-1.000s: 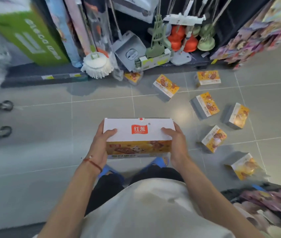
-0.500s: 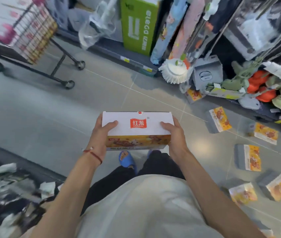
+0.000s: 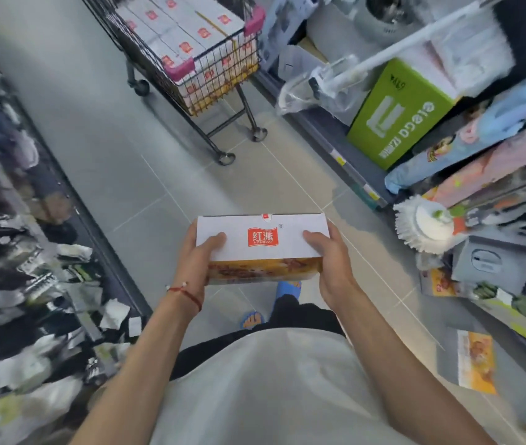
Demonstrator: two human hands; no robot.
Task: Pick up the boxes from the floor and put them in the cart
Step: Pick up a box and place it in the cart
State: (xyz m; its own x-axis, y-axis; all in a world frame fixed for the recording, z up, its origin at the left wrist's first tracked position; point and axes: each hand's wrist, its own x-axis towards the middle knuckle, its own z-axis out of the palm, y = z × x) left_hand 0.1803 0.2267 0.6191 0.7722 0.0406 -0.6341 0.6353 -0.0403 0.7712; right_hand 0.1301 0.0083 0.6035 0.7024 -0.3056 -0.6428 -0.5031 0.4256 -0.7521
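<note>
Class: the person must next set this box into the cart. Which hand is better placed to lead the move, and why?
Left, but only narrowly. Both the left hand and the right hand grip the box, one at each end. The cart stands ahead and toward the left side.

- Grey tiled floor [image 3: 158, 175].
- Shelf [image 3: 329, 139] at 2 o'clock bears a green carton [image 3: 396, 123].
- White mop head [image 3: 428, 226] at 3 o'clock.
- Blurred shelving [image 3: 30, 203] at 9 o'clock.

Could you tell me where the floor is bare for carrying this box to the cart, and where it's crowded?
Bare floor runs from the box to the cart, between the left shelf and right shelf. Crowded: the cart's stacked boxes, and the floor by the mop.
</note>
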